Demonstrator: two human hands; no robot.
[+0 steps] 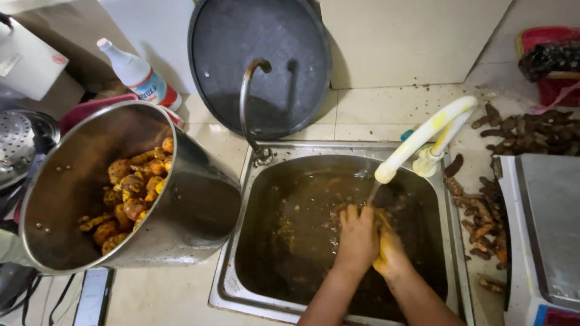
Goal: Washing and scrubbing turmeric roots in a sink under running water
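Observation:
Both my hands are down in a steel sink (235, 284) of brown, murky water. My left hand (356, 238) lies over my right hand (391, 250), fingers closed, rubbing something yellow-stained between them; the piece itself is hidden. A thin stream of water falls on them from a white plastic tap (423, 137) stained yellow. Orange-yellow root bits float in the water (284, 232).
A large tilted steel pot (199, 205) holding washed orange-yellow roots (130, 193) stands left of the sink. Dirty brown roots (483, 217) lie on the counter at right, beside a grey scale (553, 223). A dark round lid (260, 66), a metal faucet (246, 96) and a white bottle (139, 75) stand behind.

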